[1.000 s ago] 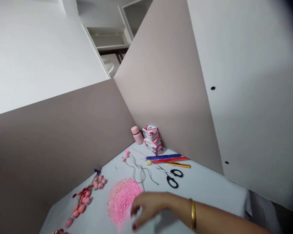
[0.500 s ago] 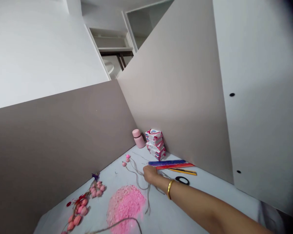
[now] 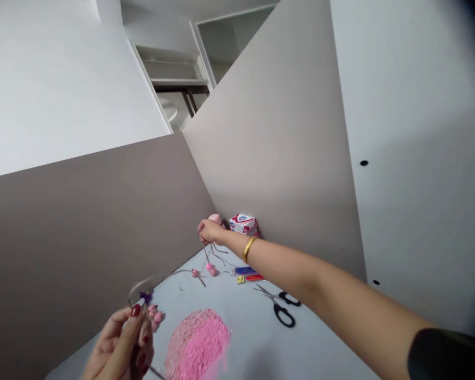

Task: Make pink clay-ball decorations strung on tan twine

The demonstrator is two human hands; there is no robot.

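My right hand [image 3: 210,231] is stretched far out over the white table [image 3: 257,338], raised above it and pinched shut on thin brown stems [image 3: 212,252] that dangle with small pink buds [image 3: 210,269] at their ends. My left hand [image 3: 121,351] is at the bottom left, fingers closed on one thin curved stem [image 3: 158,277] that arcs up toward the buds. A heap of pink flakes [image 3: 198,345] lies between my hands.
Black-handled scissors [image 3: 281,309] lie right of the heap. Blue and red sticks [image 3: 249,273] lie under my forearm. A stack of small boxes [image 3: 243,224] and a pink bottle [image 3: 215,217] stand in the corner of grey partition walls. A sprig of pink berries [image 3: 155,314] lies left.
My right hand has lifted from the table toward the far corner, pulling stems up with it. My left hand has come into view at the bottom, holding a stem.
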